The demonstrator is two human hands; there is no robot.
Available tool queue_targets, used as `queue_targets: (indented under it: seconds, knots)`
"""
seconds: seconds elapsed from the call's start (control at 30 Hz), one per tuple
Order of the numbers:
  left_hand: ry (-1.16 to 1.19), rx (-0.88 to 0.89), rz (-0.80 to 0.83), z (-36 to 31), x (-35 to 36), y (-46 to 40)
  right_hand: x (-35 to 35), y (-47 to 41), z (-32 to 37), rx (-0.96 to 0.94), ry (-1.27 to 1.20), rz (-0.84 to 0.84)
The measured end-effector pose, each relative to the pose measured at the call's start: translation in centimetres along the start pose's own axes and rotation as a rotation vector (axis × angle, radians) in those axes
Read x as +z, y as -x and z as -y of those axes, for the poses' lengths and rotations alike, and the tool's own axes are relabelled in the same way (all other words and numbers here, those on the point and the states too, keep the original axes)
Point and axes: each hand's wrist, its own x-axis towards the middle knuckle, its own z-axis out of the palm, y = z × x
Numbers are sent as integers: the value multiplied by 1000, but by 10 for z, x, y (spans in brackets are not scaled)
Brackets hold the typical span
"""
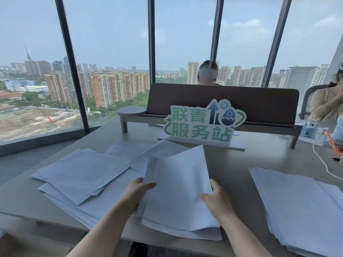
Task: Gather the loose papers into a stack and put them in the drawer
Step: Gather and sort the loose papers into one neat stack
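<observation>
We hold a sheaf of papers between both hands, left hand and right hand each in a closed grip on its edges, just in front of the green sign on the desk.

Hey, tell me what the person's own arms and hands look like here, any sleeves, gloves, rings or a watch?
Both forearms are bare as far as the picture shows: no sleeve reaches into view on either arm. The left hand and the right hand wear no gloves. No watch, bracelet or ring shows on the sides facing the camera. The fingernails are too small to judge.
</observation>
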Motion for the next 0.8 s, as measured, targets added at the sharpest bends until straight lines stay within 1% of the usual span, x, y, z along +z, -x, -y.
queue_targets:
  seconds: [0.07,0.17,0.23,0.3,0.33,0.4,0.5,0.53,0.57,0.7,0.8]
  knots:
    - [6,1,46,1,4,2,1,2,1,12,50,40]
    - [-21,39,45,2,7,1,0,3,0,17,105,83]
    - [-17,73,33,2,8,2,-2,1,-2,17,134,49]
    - [8,122,28,1,8,3,-3,-3,-6,-1,134,-40]
    - [37,144,30,1,8,4,-5,-3,-4,-2,91,-78]
    - [122,170,32,-1,8,5,-6,-6,0,53,-82,-103]
    - [229,195,50,-6,11,6,-9,-14,3,185,-431,-27]
    - [250,204,69,-8,13,7,-11,-16,3,223,-522,-1]
    - [263,201,82,-11,15,6,-13,-15,6,238,-563,26]
    - [213,204,111,-19,20,3,-17,-18,3,200,-436,-9]
    - [75,219,63,-22,19,-7,-25,-24,-1,198,-370,-76]
